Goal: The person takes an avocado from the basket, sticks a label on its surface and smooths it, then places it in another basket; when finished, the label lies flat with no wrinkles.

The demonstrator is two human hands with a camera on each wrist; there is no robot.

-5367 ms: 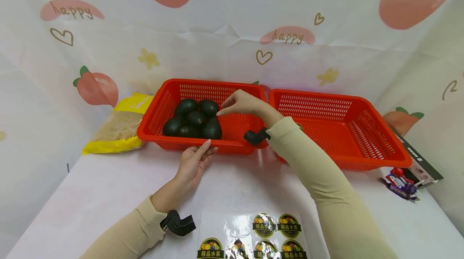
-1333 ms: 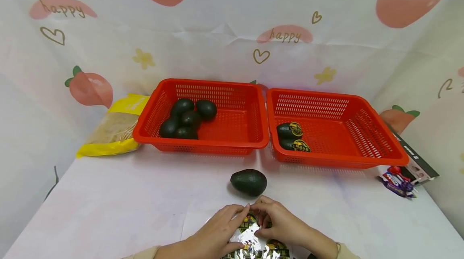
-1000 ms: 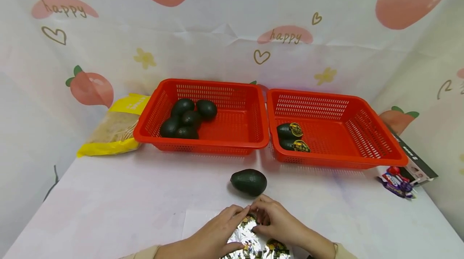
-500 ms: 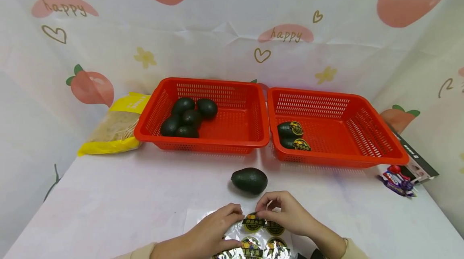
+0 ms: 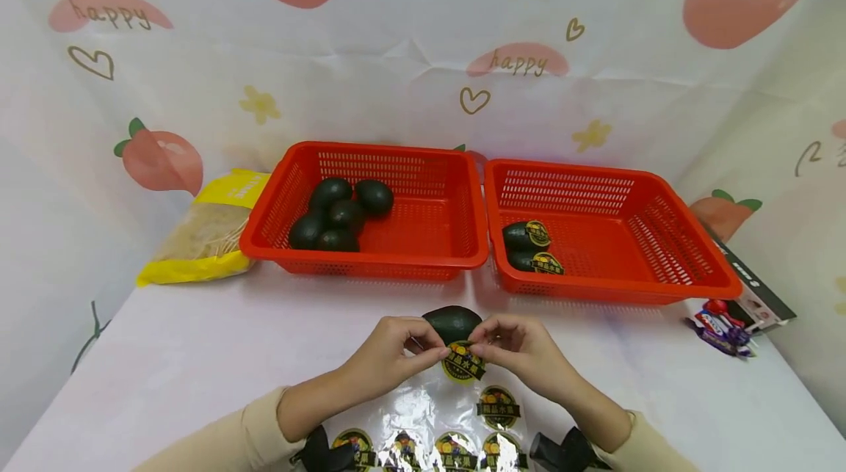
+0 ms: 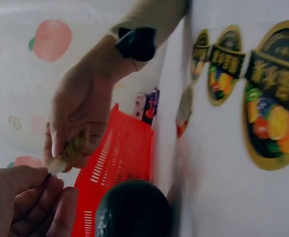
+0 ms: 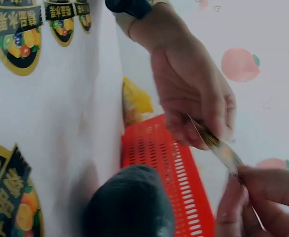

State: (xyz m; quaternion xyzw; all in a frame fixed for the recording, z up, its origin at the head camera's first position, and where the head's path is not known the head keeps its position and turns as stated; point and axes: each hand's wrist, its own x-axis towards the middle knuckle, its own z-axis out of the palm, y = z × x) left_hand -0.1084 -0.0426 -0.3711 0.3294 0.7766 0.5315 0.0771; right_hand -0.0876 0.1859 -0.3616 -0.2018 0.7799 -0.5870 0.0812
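Note:
A round black-and-gold sticker (image 5: 464,363) with fruit printed on it is stretched between both hands, raised off the table. My left hand (image 5: 388,356) pinches its left edge between thumb and fingers, and my right hand (image 5: 532,359) pinches the opposite edge. In the left wrist view the sticker (image 6: 71,152) appears nearly edge-on between the fingertips. Just behind it lies a dark green avocado (image 5: 452,321) on the table, partly hidden by sticker and fingers. Below the hands lies the glossy sticker sheet (image 5: 416,406), with several round stickers on it.
The left red basket (image 5: 390,262) holds several avocados (image 5: 346,216) without stickers. In the right red basket (image 5: 628,291) sit two stickered avocados (image 5: 522,237). A yellow bag (image 5: 198,241) stands at left; wrapped sweets (image 5: 722,329) and a box (image 5: 760,296) lie at right.
An avocado has come from the left basket onto the table. The right hand has peeled a sticker off the sheet; both hands have risen toward the avocado, and the left now grips the sticker too.

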